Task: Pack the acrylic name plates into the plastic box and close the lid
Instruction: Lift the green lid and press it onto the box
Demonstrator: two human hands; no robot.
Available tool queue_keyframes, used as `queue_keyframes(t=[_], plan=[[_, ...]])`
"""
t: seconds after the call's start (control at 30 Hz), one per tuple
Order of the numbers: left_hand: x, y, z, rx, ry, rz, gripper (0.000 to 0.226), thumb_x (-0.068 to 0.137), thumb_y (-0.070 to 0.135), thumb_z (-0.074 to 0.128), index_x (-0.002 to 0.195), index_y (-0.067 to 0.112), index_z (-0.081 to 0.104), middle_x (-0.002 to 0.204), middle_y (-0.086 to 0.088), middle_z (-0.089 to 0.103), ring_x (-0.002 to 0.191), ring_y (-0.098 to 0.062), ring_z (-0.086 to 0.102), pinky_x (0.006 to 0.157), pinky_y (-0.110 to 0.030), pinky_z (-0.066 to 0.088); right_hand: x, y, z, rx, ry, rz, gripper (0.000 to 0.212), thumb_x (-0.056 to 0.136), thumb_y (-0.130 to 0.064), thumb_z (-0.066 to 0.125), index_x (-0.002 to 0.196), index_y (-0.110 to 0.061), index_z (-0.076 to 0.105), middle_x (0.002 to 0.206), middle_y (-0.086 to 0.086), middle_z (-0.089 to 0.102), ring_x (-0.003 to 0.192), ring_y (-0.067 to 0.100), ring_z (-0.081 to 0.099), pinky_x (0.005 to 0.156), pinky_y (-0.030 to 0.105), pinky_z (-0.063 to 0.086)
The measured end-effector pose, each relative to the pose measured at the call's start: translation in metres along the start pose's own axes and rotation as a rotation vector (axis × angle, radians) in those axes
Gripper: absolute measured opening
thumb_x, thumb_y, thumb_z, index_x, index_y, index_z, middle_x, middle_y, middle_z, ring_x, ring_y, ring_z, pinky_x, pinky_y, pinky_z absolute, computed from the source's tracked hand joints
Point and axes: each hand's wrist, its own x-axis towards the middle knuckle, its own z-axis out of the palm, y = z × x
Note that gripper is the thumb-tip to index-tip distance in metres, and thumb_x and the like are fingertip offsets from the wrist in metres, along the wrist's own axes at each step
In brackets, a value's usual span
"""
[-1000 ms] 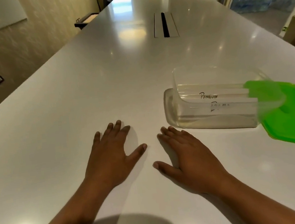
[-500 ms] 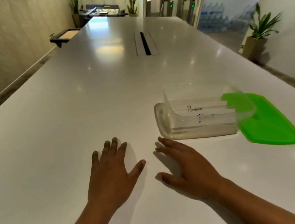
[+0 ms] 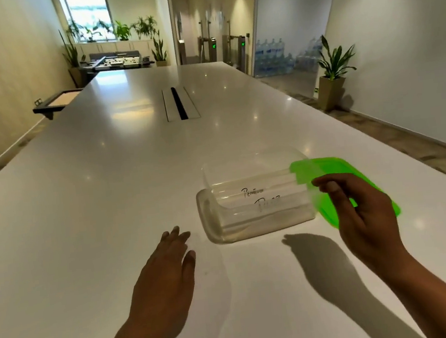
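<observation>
On the near right part of the white table point(image 3: 109, 209) stands the clear plastic box point(image 3: 256, 201), open at the top. Its green lid point(image 3: 336, 172) lies on the table to the right of the box, with its left edge against or slightly under the box wall; the exact contact cannot be told through the clear plastic.

Contents: two acrylic name plates point(image 3: 261, 196) are visible inside the box, each bearing handwritten lettering, stacked or leaning one in front of the other. No other name plates are visible on the table, so the packing step appears complete or nearly so.

Hand state:
- The left hand point(image 3: 164, 275) is open, palm down, fingers extended, at or just above the table surface, near and to the left of the box. It holds nothing and does not touch the box.
- The right hand point(image 3: 359, 208) is raised above the table, as its shadow on the surface shows. The fingers are loosely curled and grip nothing. It is positioned over the near part of the lid, close to the right end of the box.

Task progress, as judged from this view:
1. Name plates in the box: apparently done.
2. Lid pickup: not yet done. The right hand seems placed to take it.
3. Lid placement and closure: remaining. The lid must be aligned over the box rim and pressed down along its edges.
</observation>
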Motion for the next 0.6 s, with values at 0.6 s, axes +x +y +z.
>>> queue_keyframes(t=[0.6], plan=[[0.020, 0.018, 0.056, 0.184, 0.075, -0.072, 0.055, 0.094, 0.045, 0.023, 0.137, 0.024, 0.051, 0.153, 0.003, 0.037, 0.144, -0.011, 0.025, 0.118, -0.032, 0.015, 0.003, 0.116, -0.031, -0.417, -0.414, 0.321, 0.024, 0.066, -0.043, 0.078, 0.087, -0.034, 0.069, 0.083, -0.015, 0.063, 0.078, 0.007, 0.057, 0.067, 0.029, 0.044]])
